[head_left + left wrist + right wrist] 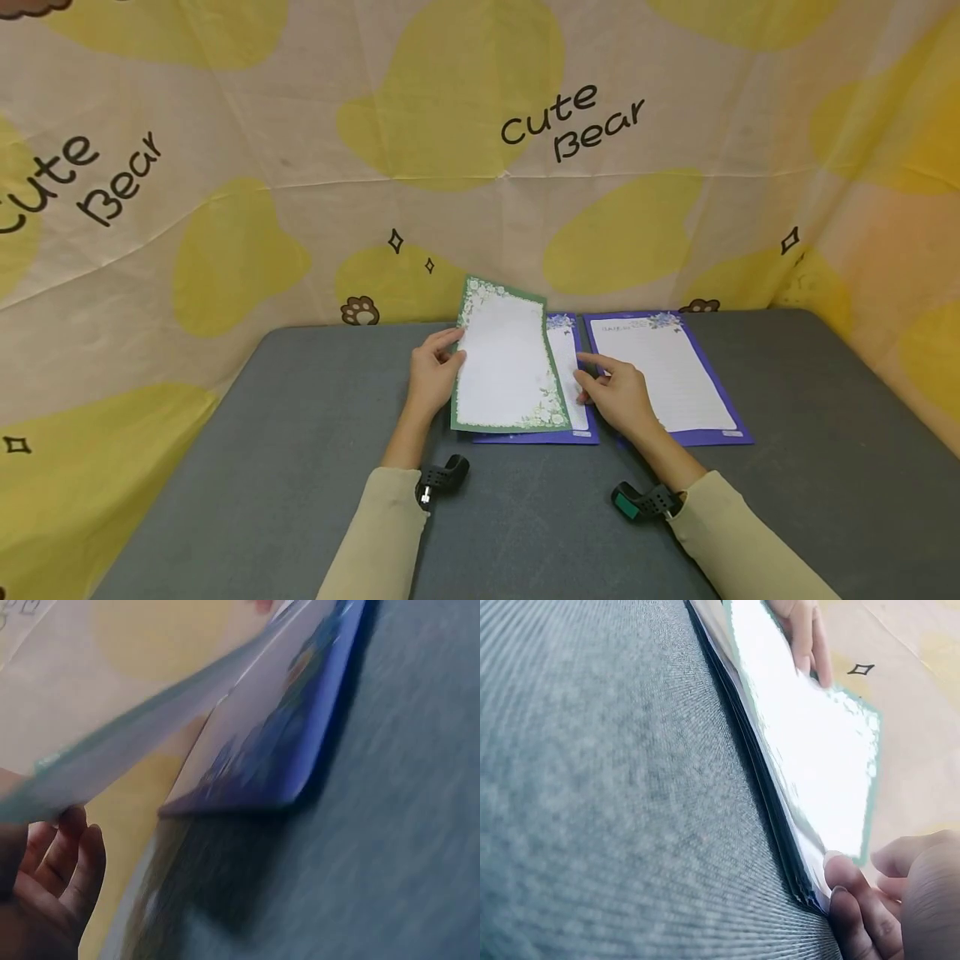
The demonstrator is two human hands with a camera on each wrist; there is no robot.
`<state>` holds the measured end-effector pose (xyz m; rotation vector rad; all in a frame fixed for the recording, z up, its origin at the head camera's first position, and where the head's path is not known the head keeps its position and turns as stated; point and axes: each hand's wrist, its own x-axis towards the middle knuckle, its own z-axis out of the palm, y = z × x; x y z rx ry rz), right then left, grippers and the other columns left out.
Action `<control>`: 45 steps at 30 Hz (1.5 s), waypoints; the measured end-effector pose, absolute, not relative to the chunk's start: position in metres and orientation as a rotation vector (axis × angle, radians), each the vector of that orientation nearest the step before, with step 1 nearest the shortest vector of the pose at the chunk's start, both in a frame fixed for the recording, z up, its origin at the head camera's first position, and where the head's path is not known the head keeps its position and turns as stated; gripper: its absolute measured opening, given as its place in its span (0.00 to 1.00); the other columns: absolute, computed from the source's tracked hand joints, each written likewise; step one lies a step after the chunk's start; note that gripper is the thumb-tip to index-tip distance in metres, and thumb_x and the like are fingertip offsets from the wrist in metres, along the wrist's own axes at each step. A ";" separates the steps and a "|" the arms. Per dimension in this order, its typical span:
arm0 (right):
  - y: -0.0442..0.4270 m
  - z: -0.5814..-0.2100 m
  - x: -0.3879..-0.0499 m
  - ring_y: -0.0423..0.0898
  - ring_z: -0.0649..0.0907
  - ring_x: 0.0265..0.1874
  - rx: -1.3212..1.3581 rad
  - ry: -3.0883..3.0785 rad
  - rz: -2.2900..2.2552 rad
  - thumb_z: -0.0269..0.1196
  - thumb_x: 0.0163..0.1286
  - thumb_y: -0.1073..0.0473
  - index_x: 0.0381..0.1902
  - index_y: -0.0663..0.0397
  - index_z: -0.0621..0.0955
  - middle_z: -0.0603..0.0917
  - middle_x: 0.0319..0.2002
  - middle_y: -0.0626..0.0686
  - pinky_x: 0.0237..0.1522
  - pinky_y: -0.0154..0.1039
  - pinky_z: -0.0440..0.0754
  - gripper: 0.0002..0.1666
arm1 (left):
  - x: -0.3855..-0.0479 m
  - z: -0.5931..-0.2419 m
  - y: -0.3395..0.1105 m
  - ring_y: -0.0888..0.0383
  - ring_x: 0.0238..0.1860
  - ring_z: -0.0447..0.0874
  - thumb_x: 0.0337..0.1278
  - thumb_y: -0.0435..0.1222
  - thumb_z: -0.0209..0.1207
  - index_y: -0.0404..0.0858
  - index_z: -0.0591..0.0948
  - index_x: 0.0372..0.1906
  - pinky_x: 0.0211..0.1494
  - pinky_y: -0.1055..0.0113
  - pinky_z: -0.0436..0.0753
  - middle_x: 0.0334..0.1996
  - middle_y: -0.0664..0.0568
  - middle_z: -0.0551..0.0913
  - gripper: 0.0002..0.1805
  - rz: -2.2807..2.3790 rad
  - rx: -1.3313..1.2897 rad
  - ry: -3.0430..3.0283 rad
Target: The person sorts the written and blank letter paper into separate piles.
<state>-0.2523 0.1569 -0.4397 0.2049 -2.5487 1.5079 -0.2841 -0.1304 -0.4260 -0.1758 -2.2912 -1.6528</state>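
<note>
Left arm reaches forward from the near edge. Left hand (pixel 432 375) pinches the left edge of the green-bordered sheet (pixel 506 358), thumb in front and some fingers behind. Right arm comes in at a slant from the right; right hand (pixel 621 396) is at the right edge of the left purple pad (pixel 567 342), index finger extended, other fingers bent, thumb apart from them, gripping nothing. Can't tell whether its fingertips touch the pad.

Green-bordered sheet is between the hands, closer to the left one, its bottom right corner near the right hand. It's tilted over the left purple pad, covering most of it; left wrist view shows it raised off the pad on that side. Right purple pad (pixel 667 371) lies flat on the gray table (pixel 322 500), just beside the left one, partly behind the right hand.
</note>
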 end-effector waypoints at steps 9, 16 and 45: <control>0.158 -0.442 -0.254 0.40 0.84 0.17 0.232 -2.552 1.465 0.65 0.71 0.60 0.56 0.62 0.85 0.87 0.18 0.55 0.19 0.30 0.72 0.18 | -0.287 -0.425 -0.158 0.60 0.28 0.65 0.64 0.25 0.61 0.34 0.83 0.61 0.32 0.73 0.68 0.64 0.39 0.79 0.20 -1.591 -0.111 -2.373; 0.157 -0.443 -0.253 0.41 0.84 0.17 0.247 -2.585 1.414 0.68 0.67 0.63 0.55 0.61 0.86 0.87 0.17 0.54 0.20 0.30 0.70 0.18 | -0.286 -0.425 -0.182 0.56 0.34 0.69 0.66 0.28 0.60 0.34 0.81 0.63 0.38 0.69 0.71 0.66 0.40 0.77 0.21 -1.425 -0.081 -2.496; 0.155 -0.442 -0.252 0.40 0.83 0.17 0.317 -2.585 1.351 0.69 0.65 0.63 0.48 0.61 0.88 0.86 0.17 0.52 0.25 0.30 0.72 0.14 | -0.270 -0.423 -0.234 0.38 0.69 0.73 0.70 0.30 0.54 0.36 0.78 0.66 0.68 0.40 0.73 0.70 0.39 0.72 0.22 -0.859 0.169 -2.823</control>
